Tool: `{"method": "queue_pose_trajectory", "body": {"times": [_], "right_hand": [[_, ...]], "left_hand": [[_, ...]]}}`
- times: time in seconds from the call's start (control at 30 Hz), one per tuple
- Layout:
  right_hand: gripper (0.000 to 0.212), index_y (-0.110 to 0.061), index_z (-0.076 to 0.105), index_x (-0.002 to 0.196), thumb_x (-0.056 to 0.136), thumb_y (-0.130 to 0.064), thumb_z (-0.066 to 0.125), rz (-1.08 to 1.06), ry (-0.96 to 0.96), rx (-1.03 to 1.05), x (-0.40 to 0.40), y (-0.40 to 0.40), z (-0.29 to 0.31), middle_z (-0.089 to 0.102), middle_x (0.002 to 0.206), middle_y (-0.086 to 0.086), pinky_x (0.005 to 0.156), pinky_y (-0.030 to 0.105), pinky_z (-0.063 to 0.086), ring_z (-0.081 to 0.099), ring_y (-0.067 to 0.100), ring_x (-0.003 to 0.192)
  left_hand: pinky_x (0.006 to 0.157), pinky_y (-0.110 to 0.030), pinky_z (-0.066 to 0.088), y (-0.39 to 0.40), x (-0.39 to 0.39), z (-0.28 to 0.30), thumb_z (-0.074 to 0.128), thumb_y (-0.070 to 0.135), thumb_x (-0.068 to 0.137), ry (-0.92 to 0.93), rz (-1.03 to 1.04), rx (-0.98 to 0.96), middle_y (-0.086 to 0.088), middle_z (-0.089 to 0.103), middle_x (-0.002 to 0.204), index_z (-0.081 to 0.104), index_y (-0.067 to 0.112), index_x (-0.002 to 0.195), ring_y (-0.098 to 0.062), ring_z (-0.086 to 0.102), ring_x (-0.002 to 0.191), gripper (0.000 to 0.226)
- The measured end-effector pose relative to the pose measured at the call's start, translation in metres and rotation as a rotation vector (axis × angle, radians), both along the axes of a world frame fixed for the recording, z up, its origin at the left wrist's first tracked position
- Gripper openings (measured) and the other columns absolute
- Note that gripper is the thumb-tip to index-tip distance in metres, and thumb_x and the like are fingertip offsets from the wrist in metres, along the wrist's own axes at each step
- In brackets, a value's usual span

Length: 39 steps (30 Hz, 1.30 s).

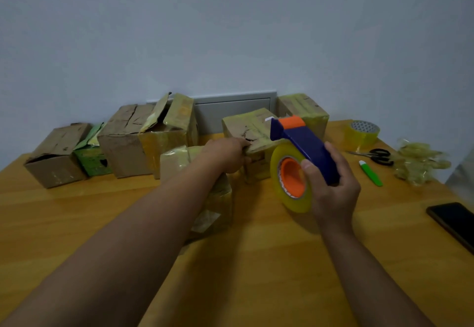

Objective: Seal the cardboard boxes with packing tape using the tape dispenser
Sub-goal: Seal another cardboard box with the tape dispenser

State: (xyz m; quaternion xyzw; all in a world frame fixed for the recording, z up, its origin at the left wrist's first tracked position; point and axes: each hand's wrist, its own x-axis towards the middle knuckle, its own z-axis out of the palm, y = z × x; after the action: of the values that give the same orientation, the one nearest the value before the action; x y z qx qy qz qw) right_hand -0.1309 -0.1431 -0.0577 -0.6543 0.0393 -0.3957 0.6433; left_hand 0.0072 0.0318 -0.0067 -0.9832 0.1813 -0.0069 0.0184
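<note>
Holding: my left hand (225, 154) pinning the worn tape-wrapped cardboard box's (252, 131) flap shut mid-desk (256, 262), my right hand (333, 185) gripping the blue-and-orange tape dispenser (300, 147), nose on the box top, ready to lay tape.

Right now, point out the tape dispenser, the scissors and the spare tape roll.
tape dispenser (306, 144), head view, blue handle body.
scissors (381, 154), head view, black handles.
spare tape roll (362, 135), head view, yellowish outer side.
</note>
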Motion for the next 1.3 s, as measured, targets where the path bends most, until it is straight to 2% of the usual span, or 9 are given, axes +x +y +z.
{"method": "queue_pose_trajectory", "body": {"times": [0.1, 0.17, 0.4, 0.5, 0.7, 0.83, 0.9, 1.0, 1.3], "right_hand": [[0.056, -0.027, 0.056, 0.129, 0.077, -0.033, 0.074, 0.02, 0.006, -0.012, -0.009, -0.003, 0.0, 0.06, 0.114, -0.019, 0.07, 0.008, 0.049, 0.06, -0.01, 0.098], [0.053, -0.023, 0.057, 0.13, 0.081, -0.024, 0.077, 0.037, 0.019, -0.009, -0.012, -0.003, -0.006, 0.062, 0.115, -0.013, 0.071, 0.009, 0.049, 0.06, -0.01, 0.098], [0.056, -0.022, 0.058, 0.13, 0.078, -0.029, 0.077, 0.125, 0.04, 0.004, -0.018, 0.014, -0.005, 0.058, 0.112, -0.02, 0.068, 0.01, 0.05, 0.059, -0.014, 0.094], [0.052, -0.018, 0.058, 0.132, 0.083, -0.02, 0.076, 0.164, 0.051, 0.006, -0.018, 0.025, -0.003, 0.059, 0.112, -0.017, 0.066, 0.011, 0.051, 0.059, -0.014, 0.092], [0.056, -0.02, 0.06, 0.13, 0.078, -0.027, 0.079, 0.292, 0.061, 0.02, -0.025, 0.051, 0.011, 0.062, 0.112, -0.016, 0.067, 0.014, 0.052, 0.062, -0.006, 0.093], [0.055, -0.02, 0.063, 0.125, 0.072, -0.034, 0.073, 0.424, 0.051, 0.047, -0.033, 0.067, 0.023, 0.064, 0.111, -0.012, 0.067, 0.015, 0.052, 0.064, -0.002, 0.092], [0.06, -0.019, 0.064, 0.124, 0.068, -0.039, 0.073, 0.478, 0.04, 0.041, -0.035, 0.074, 0.026, 0.065, 0.112, -0.008, 0.067, 0.017, 0.052, 0.065, 0.002, 0.093], [0.056, -0.018, 0.064, 0.123, 0.07, -0.034, 0.073, 0.514, 0.035, 0.022, -0.036, 0.082, 0.029, 0.066, 0.112, -0.007, 0.069, 0.018, 0.052, 0.066, 0.004, 0.093], [0.054, -0.019, 0.065, 0.123, 0.071, -0.032, 0.073, 0.569, 0.043, 0.012, -0.032, 0.09, 0.029, 0.066, 0.115, -0.002, 0.071, 0.021, 0.053, 0.066, 0.01, 0.097]], "left_hand": [[0.111, -0.05, 0.028, 0.002, -0.003, 0.001, 0.051, 0.046, 0.096, -0.054, -0.001, 0.0, -0.002, 0.045, 0.147, 0.032, 0.034, 0.147, -0.027, 0.041, 0.134, 0.056], [0.117, -0.056, 0.014, 0.007, -0.009, 0.006, 0.05, 0.048, 0.096, -0.028, 0.018, -0.05, -0.001, 0.028, 0.158, 0.02, 0.033, 0.152, -0.028, 0.025, 0.145, 0.065], [0.109, -0.068, -0.01, 0.066, -0.079, 0.034, 0.031, 0.082, 0.082, 0.087, 0.096, -0.01, 0.005, -0.003, 0.163, 0.011, 0.042, 0.152, -0.031, -0.009, 0.148, 0.083], [0.112, -0.069, -0.001, 0.087, -0.105, 0.022, 0.025, 0.08, 0.085, 0.195, 0.096, -0.062, 0.006, -0.007, 0.163, 0.002, 0.043, 0.152, -0.029, -0.008, 0.149, 0.08], [0.115, -0.059, 0.012, 0.117, -0.144, 0.023, 0.028, 0.075, 0.089, 0.231, 0.153, -0.026, 0.007, 0.0, 0.163, 0.006, 0.043, 0.152, -0.027, 0.002, 0.149, 0.074], [0.116, -0.059, 0.012, 0.158, -0.157, 0.021, 0.024, 0.07, 0.093, 0.208, 0.244, -0.037, 0.005, 0.001, 0.164, 0.007, 0.042, 0.152, -0.027, 0.004, 0.149, 0.068], [0.116, -0.061, 0.007, 0.171, -0.164, 0.017, 0.019, 0.081, 0.084, 0.22, 0.262, -0.069, 0.005, -0.003, 0.163, 0.004, 0.041, 0.153, -0.027, -0.001, 0.149, 0.081], [0.114, -0.065, 0.0, 0.172, -0.172, 0.011, 0.009, 0.104, 0.048, 0.206, 0.216, -0.068, 0.007, -0.007, 0.163, 0.0, 0.042, 0.152, -0.029, -0.007, 0.149, 0.122], [0.117, -0.055, -0.013, 0.202, -0.172, 0.018, 0.019, 0.106, 0.042, 0.302, 0.053, -0.106, 0.012, -0.015, 0.161, -0.004, 0.047, 0.151, -0.019, -0.018, 0.147, 0.126]]}}
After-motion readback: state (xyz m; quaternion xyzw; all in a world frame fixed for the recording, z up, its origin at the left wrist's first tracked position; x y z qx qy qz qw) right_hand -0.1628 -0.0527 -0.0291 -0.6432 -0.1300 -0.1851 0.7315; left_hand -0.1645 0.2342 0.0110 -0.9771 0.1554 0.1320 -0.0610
